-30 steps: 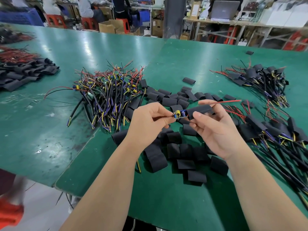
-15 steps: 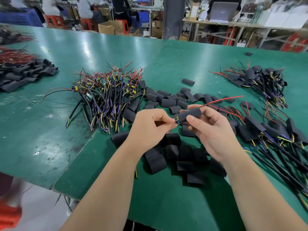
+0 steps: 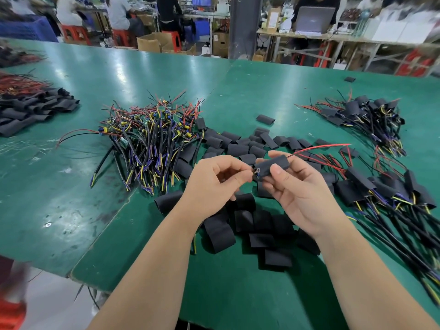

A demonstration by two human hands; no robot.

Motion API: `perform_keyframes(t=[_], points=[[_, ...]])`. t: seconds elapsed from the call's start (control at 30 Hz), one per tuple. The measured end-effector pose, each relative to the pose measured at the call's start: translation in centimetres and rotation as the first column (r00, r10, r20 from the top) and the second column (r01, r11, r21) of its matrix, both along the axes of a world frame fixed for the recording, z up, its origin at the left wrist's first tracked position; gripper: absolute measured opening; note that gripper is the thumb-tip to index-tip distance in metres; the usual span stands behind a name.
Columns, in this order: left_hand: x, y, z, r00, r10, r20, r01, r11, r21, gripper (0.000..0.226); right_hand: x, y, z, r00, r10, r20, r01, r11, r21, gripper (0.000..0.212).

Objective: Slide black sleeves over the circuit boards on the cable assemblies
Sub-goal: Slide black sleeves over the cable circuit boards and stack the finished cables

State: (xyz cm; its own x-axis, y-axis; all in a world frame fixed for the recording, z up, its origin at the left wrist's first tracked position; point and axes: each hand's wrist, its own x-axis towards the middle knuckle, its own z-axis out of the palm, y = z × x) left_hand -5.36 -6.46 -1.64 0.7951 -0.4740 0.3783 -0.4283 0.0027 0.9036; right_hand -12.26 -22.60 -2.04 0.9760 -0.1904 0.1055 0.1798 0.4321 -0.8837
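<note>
My right hand (image 3: 300, 189) pinches a black sleeve (image 3: 271, 166) between thumb and fingers above the table's middle. The circuit board is almost wholly inside it; only a small tip shows at the sleeve's left mouth. Thin red wires (image 3: 319, 148) stick out of the sleeve's right end. My left hand (image 3: 212, 184) pinches the cable at the sleeve's left mouth. Loose black sleeves (image 3: 250, 225) lie scattered below and behind my hands. A heap of bare cable assemblies (image 3: 152, 141) lies to the left.
Sleeved assemblies (image 3: 385, 189) are piled at the right, with another bunch (image 3: 366, 117) at the far right. A further stack of sleeves (image 3: 31, 110) sits at the far left. The green table (image 3: 71, 210) has a seam and a near edge. People and benches stand behind.
The sleeve has slid left over the circuit board, which was exposed with its yellow and blue parts a second ago. Both hands have dropped slightly toward me.
</note>
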Motion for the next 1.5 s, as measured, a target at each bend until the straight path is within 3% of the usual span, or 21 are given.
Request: perform_keyframes(t=[0.2, 0.37, 0.6, 0.77, 0.93, 1.0, 1.1, 1.27, 1.33, 1.43, 1.5], points=[[0.2, 0.2, 0.1, 0.999, -0.033, -0.043, 0.031, 0.998, -0.056, 0.021, 0.0, 0.7, 0.0, 0.999, 0.008, -0.050, -0.005, 0.999, 0.051, 0.027], [0.1, 0.1, 0.3, 0.935, -0.227, -0.272, 0.165, 0.958, -0.234, 0.007, -0.1, 0.8, 0.2, 0.998, 0.050, -0.049, -0.042, 0.987, 0.153, 0.025], [1.0, 0.5, -0.1, 0.895, -0.181, -0.407, 0.120, 0.978, -0.173, 0.020, -0.1, 0.9, -0.1, 0.999, -0.011, -0.045, 0.014, 0.997, 0.075, 0.024], [1.0, 0.4, -0.2, 0.881, -0.076, -0.467, 0.023, 0.993, -0.119, 0.013, 0.0, 0.8, -0.2, 0.993, -0.117, -0.007, 0.114, 0.980, -0.166, 0.033], [1.1, 0.8, -0.1, 0.738, -0.154, -0.658, 0.081, 0.987, -0.140, 0.009, -0.4, 0.7, -0.2, 0.990, -0.132, 0.047, 0.140, 0.913, -0.383, 0.031], [1.0, 0.9, 0.0, 0.701, -0.196, -0.686, 0.096, 0.979, -0.181, 0.004, -0.3, 0.8, 0.0, 0.993, -0.104, 0.048, 0.114, 0.942, -0.315, 0.032], [0.8, 0.7, 0.2, 0.659, -0.257, -0.707, 0.104, 0.962, -0.252, 0.005, -0.3, 1.0, 0.2, 0.998, -0.048, 0.036, 0.052, 0.994, -0.092, 0.033], [0.7, 0.8, 0.6, 0.597, -0.365, -0.715, 0.146, 0.925, -0.350, 0.013, -0.2, 1.0, 0.5, 1.000, -0.025, 0.014, 0.023, 0.995, 0.102, 0.022], [0.7, 0.9, 0.8, 0.577, -0.381, -0.723, 0.140, 0.918, -0.371, 0.016, -0.2, 0.7, 0.7, 0.999, -0.034, 0.018, 0.032, 0.995, 0.095, 0.025], [0.7, 0.7, 0.7, 0.602, -0.315, -0.734, 0.094, 0.940, -0.327, 0.020, -0.3, 0.9, 0.7, 0.998, -0.041, 0.055, 0.044, 0.997, -0.066, 0.038], [0.8, 0.7, 0.5, 0.607, -0.282, -0.743, 0.076, 0.951, -0.299, 0.029, -0.2, 1.1, 0.5, 0.995, -0.073, 0.065, 0.082, 0.985, -0.154, 0.035]])
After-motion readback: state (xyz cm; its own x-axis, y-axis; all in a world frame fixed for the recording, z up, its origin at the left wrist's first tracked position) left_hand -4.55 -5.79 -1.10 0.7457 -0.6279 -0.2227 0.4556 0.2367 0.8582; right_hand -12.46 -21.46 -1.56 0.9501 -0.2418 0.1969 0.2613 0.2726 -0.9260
